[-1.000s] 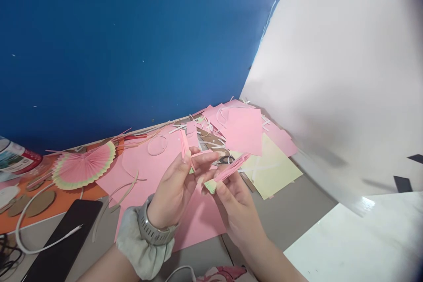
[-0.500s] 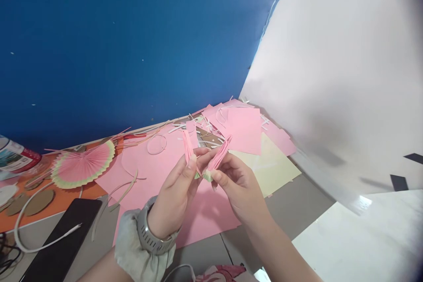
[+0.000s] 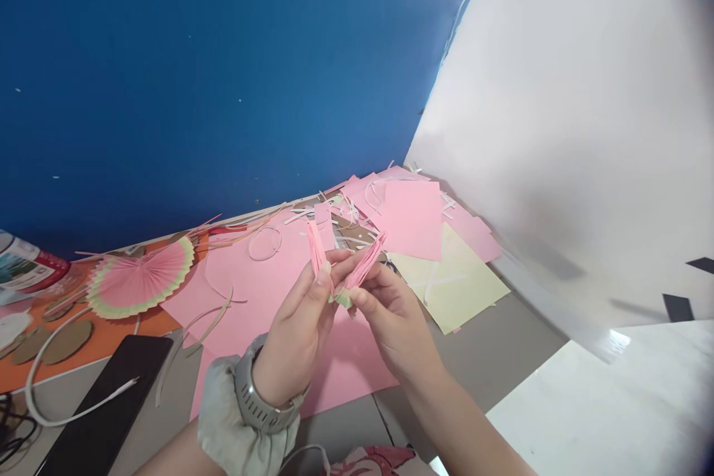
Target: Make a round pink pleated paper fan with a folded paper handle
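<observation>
While both hands (image 3: pixel 343 327) are pinching pleated pink-and-green paper (image 3: pixel 341 296) at the frame's centre, its folds are risking creasing or tearing if fingertips squeeze unevenly.

Loose strips (image 3: pixel 349 210) are lying beyond.

One head-worn view (no second to share with) looks forward and down, close over the hands (image 3: pixel 343 327).

Behind the left hand (image 3: pixel 295 335), the wrist wears a grey band (image 3: pixel 268 403), smooth and curved, with a row of narrow, dark slots along it. Next to the band, on the forearm side, sits a puffy scrunchie (image 3: pixel 226 410) of pale grey-green cloth, gathered into soft folds. By the near edge of the surface shows a little patterned cloth (image 3: pixel 375 461) in pink, deeper red-pink and white, possibly clothing.
</observation>
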{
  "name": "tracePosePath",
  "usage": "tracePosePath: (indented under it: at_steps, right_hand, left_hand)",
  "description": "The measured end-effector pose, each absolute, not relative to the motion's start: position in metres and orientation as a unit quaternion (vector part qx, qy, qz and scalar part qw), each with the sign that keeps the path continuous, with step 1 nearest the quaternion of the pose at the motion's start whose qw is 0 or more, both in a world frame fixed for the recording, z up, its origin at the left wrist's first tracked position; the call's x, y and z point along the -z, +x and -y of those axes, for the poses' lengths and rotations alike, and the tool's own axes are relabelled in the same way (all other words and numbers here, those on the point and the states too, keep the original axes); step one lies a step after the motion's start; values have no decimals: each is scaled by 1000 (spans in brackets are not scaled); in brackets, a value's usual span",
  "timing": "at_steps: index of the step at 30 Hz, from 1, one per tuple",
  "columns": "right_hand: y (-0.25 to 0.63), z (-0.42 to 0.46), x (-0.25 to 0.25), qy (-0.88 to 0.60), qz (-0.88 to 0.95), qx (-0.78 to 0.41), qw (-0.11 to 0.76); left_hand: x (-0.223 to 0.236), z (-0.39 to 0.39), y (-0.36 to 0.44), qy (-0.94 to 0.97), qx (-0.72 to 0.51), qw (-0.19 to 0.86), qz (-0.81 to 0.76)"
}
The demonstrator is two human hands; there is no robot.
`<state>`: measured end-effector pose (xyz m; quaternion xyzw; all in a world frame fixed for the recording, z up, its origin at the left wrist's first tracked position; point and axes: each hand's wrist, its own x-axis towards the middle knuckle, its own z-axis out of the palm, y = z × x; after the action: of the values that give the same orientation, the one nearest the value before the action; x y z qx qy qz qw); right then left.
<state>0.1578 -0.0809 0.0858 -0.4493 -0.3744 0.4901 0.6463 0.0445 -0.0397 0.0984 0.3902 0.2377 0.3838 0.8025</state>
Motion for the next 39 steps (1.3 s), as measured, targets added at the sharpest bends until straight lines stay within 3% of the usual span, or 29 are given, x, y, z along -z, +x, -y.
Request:
tracePosePath:
  at_steps: [39]
  right_hand:
    - [154, 77, -64, -390, 301, -548, 676]
  left_hand:
    - [-91, 38, 50, 391, -390, 794, -257]
